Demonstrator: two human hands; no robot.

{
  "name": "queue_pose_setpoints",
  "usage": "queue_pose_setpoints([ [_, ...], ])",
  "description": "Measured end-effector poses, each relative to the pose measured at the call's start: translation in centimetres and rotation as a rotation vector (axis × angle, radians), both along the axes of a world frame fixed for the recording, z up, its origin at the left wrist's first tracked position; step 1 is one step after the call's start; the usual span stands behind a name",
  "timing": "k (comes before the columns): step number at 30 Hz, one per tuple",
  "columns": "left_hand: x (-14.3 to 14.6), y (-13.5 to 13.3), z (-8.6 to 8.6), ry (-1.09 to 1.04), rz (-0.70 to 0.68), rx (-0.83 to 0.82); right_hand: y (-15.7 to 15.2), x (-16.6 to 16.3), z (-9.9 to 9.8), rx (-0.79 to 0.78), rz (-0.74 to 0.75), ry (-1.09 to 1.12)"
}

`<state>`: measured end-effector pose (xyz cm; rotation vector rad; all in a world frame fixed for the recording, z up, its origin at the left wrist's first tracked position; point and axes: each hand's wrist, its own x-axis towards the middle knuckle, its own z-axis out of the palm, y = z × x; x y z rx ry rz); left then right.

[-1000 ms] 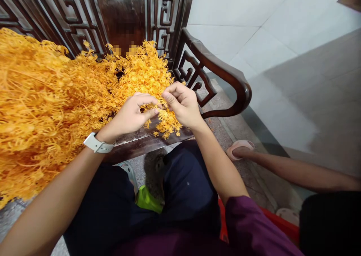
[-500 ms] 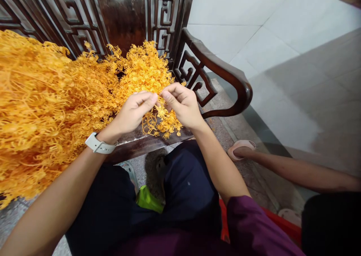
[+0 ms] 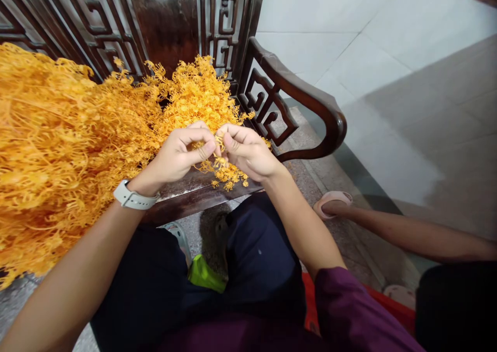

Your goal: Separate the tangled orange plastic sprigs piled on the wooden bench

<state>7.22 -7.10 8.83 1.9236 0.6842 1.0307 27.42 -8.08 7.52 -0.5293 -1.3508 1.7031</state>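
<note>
A big heap of orange plastic sprigs (image 3: 70, 140) covers the seat of a dark carved wooden bench (image 3: 202, 194). My left hand (image 3: 178, 152), with a white watch on its wrist, and my right hand (image 3: 248, 150) meet over the bench's front edge. Both pinch one small orange sprig (image 3: 217, 158) between thumb and fingers. More loose sprigs (image 3: 229, 176) lie on the seat just below my hands.
The bench's curved armrest (image 3: 303, 103) rises right of my hands. Another person's leg (image 3: 407, 233) with a pink slipper (image 3: 330, 199) stretches over the floor at right. A green object (image 3: 205, 275) and a red stool edge (image 3: 388, 308) sit by my knees.
My hands have drawn together and dropped slightly toward the bench's front edge, now both pinching the same sprig. The heap has not shifted.
</note>
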Motion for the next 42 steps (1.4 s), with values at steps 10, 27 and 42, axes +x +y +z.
queue_pose_setpoints([
  [10, 0.0, -0.7, 1.1, 0.002, -0.054, -0.049, 0.3, -0.2, -0.4, -0.020, 0.178, 0.086],
  [27, -1.2, 0.7, -0.4, -0.103, 0.159, -0.276, 5.0, 6.9, -3.4, 0.252, -0.791, -0.534],
  [42, -0.3, 0.8, -1.0, -0.102, 0.282, -0.418, 5.9, 12.0, -5.8, 0.116, -0.772, -1.418],
])
